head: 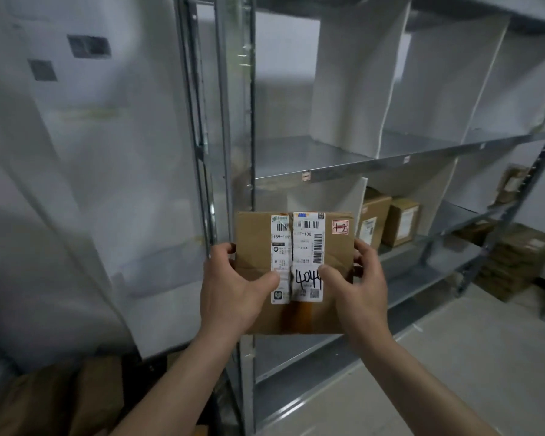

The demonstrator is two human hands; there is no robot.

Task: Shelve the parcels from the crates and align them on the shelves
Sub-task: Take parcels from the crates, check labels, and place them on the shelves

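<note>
**Q:** Where is the parcel?

**A:** A flat brown cardboard parcel (296, 272) is held up in front of the metal shelf unit (375, 162), level with its middle shelf, not yet on it. Two boxes (387, 221) stand further along that shelf.

**Q:** How is it held?

**A:** The left hand (233, 284) and right hand (359, 284) grip opposite edges, thumbs pressed on the labelled face, fingers curled behind.

**Q:** How will it handle?

**A:** Probably light and stiff; the taped, labelled face may be slick, so the side edges look the safest hold.
</note>
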